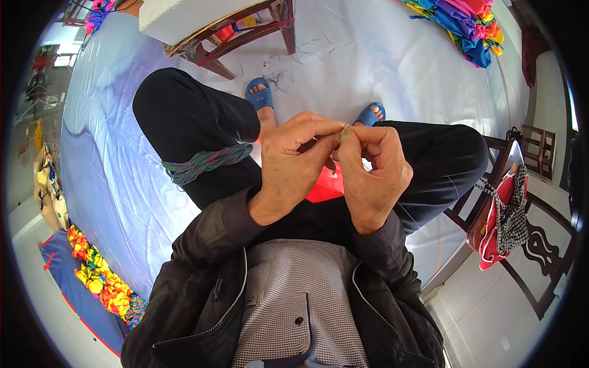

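My left hand (285,162) and my right hand (375,175) meet above my lap, thumbs and forefingers pinched together at the tips. Whatever sits between the fingertips is too small to make out. A fine thread (451,179) trails over my right thigh. Across my left thigh lies a bundle of green, purple and red threads (207,164). Below the hands, between my legs, shows a piece of shiny red material (326,187), partly covered by the hands.
A wooden chair (230,37) with a pale cover stands ahead, near thread scraps (279,76) on the pale floor sheet (374,55). Multicoloured cloth (469,27) lies far right, bright bunched fabric (101,276) at left. On the right, a chair (451,211) carries a red, checked-trimmed item (500,214).
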### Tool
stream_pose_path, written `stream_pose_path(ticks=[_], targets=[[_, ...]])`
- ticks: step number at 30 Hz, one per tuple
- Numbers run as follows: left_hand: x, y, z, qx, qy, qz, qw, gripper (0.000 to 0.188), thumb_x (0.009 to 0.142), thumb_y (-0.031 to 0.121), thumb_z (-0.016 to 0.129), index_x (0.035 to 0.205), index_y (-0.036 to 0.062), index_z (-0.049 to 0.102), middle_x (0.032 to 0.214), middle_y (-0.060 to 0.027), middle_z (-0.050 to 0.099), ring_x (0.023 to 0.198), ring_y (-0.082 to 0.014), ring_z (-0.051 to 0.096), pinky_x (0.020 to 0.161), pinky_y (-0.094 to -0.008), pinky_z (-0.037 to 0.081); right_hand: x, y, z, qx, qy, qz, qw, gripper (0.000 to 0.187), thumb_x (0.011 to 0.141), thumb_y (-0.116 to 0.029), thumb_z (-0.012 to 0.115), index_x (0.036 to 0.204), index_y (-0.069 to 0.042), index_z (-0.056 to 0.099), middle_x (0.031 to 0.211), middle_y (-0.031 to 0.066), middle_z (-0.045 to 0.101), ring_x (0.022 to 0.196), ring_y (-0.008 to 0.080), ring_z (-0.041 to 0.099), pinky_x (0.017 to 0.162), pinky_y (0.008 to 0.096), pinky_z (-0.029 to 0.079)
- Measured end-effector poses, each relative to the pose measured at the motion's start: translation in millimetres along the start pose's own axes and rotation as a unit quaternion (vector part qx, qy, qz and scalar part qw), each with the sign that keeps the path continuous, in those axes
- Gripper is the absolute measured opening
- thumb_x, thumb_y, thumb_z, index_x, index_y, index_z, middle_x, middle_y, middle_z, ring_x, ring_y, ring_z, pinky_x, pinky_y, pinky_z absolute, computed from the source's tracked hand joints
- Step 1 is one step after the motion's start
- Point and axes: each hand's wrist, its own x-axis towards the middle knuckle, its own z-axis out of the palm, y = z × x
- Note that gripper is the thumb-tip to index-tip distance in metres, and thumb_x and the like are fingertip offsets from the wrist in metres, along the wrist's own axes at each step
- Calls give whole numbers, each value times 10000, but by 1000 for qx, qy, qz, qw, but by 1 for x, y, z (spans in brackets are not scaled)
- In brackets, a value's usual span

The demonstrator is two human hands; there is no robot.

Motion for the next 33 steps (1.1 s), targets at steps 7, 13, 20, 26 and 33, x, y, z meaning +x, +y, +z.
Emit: stream_pose_path(ticks=[7,13,20,26,33], targets=[[-1,0,1,-16,-1,-4,1000,169,920,-107,709,1073,-53,758,991,-75,718,815,-116,686,687,-230,563,-1,-1,1,9,4,13,1000,156,870,-4,785,902,-2,633,730,89,719,617,135,706,600,261,557],[-3,-1,1,-37,-1,-17,999,163,920,-108,707,1067,-59,756,988,-78,714,793,-122,690,670,-239,571,-3,1,-1,19,-2,27,999,130,884,6,777,930,6,655,744,85,730,646,117,715,607,251,559],[-3,0,0,-8,3,-11,1000,156,912,-107,712,1053,-59,757,982,-77,714,780,-123,691,663,-239,572,-2,-9,-3,51,-33,58,996,41,970,43,685,998,60,660,779,74,727,689,83,689,648,219,568],[-2,0,-2,30,1,9,999,155,906,-111,709,1041,-51,759,966,-77,714,765,-117,687,650,-234,569,0,-11,-2,59,-32,68,995,44,977,44,674,1017,61,663,775,70,725,684,87,690,648,223,574],[-4,-7,-3,53,2,23,998,147,906,-113,707,1030,-54,759,957,-78,711,729,-121,683,610,-240,567,0,-4,-1,74,-37,68,994,90,942,9,721,1003,31,660,772,94,739,678,115,730,619,220,551]])
